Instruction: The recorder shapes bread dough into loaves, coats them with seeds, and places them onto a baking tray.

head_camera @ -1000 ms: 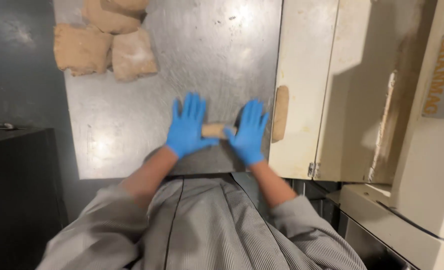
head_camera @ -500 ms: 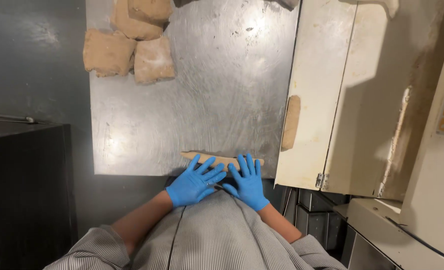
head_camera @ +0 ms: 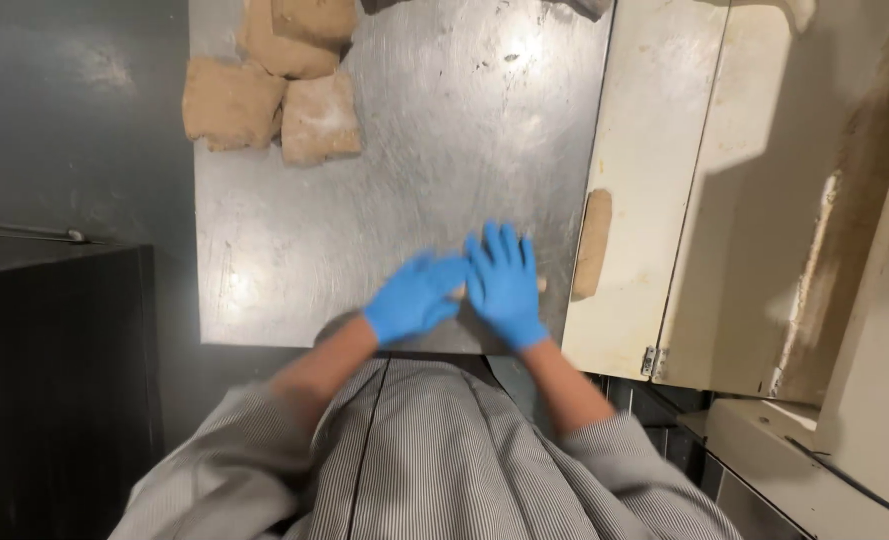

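While we look down from the head camera, we see tan dough blocks (head_camera: pixel 270 95) piled at the far left corner of the steel table (head_camera: pixel 405 150). Our left hand (head_camera: pixel 414 298), in a blue glove, lies flat with fingers spread, angled toward the right. Touching it, our right hand (head_camera: pixel 506 284) presses flat too, fingers open and pointing away from us. Between and beneath both palms sits a thin dough roll (head_camera: pixel 462 291), mostly hidden, near the table's front edge. Another dough strip (head_camera: pixel 593 243) clings to the cream panel (head_camera: pixel 645 150) further right.
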